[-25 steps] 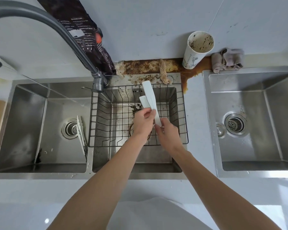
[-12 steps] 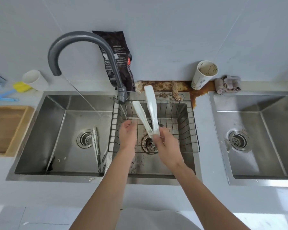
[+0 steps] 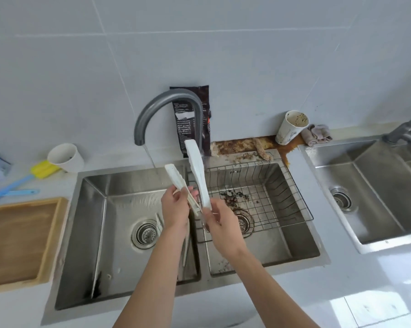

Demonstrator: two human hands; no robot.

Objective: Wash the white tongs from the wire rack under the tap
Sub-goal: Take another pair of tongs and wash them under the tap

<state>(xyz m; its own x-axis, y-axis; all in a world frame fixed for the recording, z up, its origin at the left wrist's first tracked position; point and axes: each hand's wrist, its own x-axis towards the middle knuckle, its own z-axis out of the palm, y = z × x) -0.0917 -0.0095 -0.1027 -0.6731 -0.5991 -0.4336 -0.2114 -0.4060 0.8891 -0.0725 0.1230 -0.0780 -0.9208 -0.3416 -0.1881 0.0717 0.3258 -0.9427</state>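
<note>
Both hands hold the white tongs (image 3: 196, 176) over the divider between two basins, tips up and arms splayed, probably so the water can reach the inner faces. The left hand (image 3: 176, 209) curls round the left arm, and the right hand (image 3: 219, 221) pinches the other arm near the hinge. The tap (image 3: 166, 100) runs, its stream falling just beside the left tip into the left basin (image 3: 93, 221). The wire rack (image 3: 302, 202) holds brown scraps (image 3: 235, 197) — whether on its mesh or below it I cannot tell.

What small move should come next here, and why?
Probably shift the white tongs slightly left into the water stream: left hand and right hand hold them spread open, but the stream from the tap appears to fall just left of them.
</note>
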